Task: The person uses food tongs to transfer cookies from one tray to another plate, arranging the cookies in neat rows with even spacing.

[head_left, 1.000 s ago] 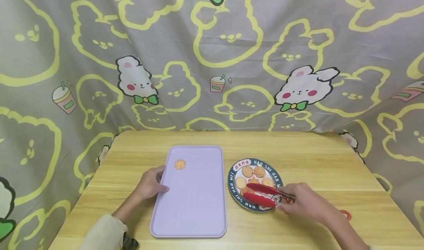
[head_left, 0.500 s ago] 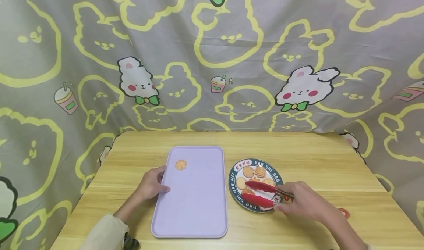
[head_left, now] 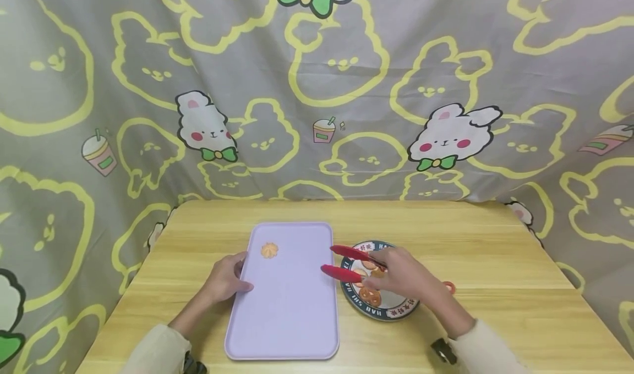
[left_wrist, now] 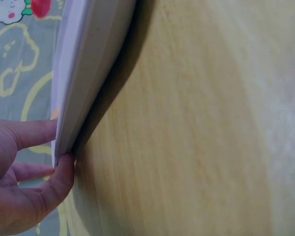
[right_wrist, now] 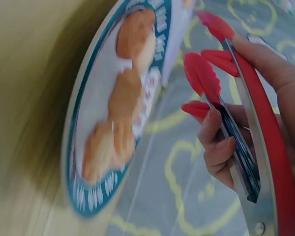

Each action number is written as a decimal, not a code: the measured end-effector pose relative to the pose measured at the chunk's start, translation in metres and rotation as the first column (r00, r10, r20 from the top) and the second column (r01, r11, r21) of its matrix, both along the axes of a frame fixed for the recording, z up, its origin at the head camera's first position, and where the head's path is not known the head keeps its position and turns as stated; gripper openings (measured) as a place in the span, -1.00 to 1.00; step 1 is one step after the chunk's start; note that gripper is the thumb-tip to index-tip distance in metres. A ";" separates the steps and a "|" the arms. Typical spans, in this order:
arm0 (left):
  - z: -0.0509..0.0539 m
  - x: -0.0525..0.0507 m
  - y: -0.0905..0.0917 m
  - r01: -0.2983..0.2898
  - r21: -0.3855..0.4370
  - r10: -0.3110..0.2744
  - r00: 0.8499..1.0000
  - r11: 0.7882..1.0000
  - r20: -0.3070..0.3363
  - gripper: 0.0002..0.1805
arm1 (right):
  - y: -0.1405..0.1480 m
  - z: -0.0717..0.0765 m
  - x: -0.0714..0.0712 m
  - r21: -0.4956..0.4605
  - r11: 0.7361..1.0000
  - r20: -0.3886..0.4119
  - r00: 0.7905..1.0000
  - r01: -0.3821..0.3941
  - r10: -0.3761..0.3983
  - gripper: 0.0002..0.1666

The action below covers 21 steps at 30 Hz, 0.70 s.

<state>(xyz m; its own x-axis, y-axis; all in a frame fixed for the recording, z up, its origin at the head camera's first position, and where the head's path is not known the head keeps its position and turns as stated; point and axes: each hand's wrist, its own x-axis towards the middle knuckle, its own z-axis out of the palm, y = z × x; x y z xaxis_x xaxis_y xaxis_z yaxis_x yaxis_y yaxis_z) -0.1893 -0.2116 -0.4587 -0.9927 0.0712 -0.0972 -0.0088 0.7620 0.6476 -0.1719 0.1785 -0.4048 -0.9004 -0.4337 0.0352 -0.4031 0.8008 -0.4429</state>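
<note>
In the head view a lavender tray (head_left: 282,319) lies flat, with one flower-shaped cookie (head_left: 269,250) near its far left corner. My left hand (head_left: 229,278) pinches the tray's left rim; the left wrist view shows the hand (left_wrist: 27,182) with fingers on both sides of the edge. My right hand (head_left: 401,275) grips red-tipped kitchen tongs (head_left: 342,274). Their tips hover by the tray's right rim, spread apart, and I see nothing between them. Beneath that hand is a green-rimmed plate (head_left: 364,308) of assorted cookies, partly hidden. A pretzel-shaped cookie (head_left: 370,297) shows on it.
The wooden table (head_left: 495,253) carries the tray and plate side by side. A patterned cloth (head_left: 346,88) hangs behind and along both sides. The tongs' red ring end (head_left: 449,287) sticks out beyond the right hand.
The right hand has carried the tongs left and away from me, from above the plate to the tray's right rim. The left hand keeps its hold; the tray cookie stays put.
</note>
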 end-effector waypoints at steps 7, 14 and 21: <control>-0.002 0.001 0.001 -0.002 0.002 0.002 1.000 1.000 -0.003 -0.12 | -0.051 -0.011 -0.019 0.024 0.997 0.047 0.996 0.074 -0.075 -0.40; -0.001 0.001 -0.001 0.003 0.005 -0.002 1.000 1.000 -0.013 -0.12 | -0.095 -0.019 -0.045 0.006 0.998 0.059 0.996 0.063 -0.064 -0.34; -0.002 0.000 0.000 0.007 -0.002 -0.007 1.000 1.000 -0.022 -0.12 | -0.131 -0.017 -0.055 0.055 0.998 -0.016 0.999 0.044 -0.043 -0.34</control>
<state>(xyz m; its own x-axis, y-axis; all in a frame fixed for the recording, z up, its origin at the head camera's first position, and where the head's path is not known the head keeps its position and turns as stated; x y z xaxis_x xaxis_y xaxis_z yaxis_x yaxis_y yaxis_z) -0.1895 -0.2121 -0.4610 -0.9941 0.0780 -0.0752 0.0110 0.7632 0.6461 -0.2274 0.0476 -0.4213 -0.9179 -0.3960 0.0256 -0.3737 0.8409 -0.3914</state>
